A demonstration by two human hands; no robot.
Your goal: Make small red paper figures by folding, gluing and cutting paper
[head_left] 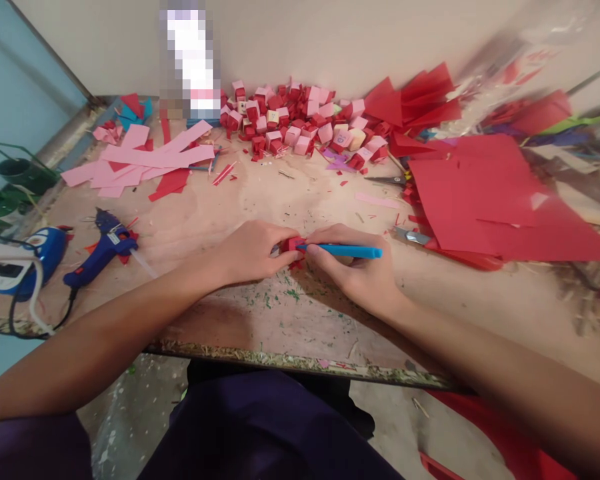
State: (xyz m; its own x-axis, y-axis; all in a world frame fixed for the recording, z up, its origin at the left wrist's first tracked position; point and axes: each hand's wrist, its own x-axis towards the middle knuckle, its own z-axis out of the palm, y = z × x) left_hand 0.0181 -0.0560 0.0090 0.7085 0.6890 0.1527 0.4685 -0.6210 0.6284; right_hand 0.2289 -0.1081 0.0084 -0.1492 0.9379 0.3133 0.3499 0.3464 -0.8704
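Observation:
My left hand (253, 252) is closed on a small red paper piece (293, 244) pressed against the wooden table (220, 207). My right hand (353, 270) grips a blue pen-like tool (347, 251), its tip meeting the red piece. Both hands touch at the middle of the table, near its front edge.
A pile of small red and pink cubes (300, 123) lies at the back. Pink paper strips (145, 160) are at the back left, red sheets (485, 193) at the right with scissors (390, 180). A blue glue gun (103, 250) lies at the left.

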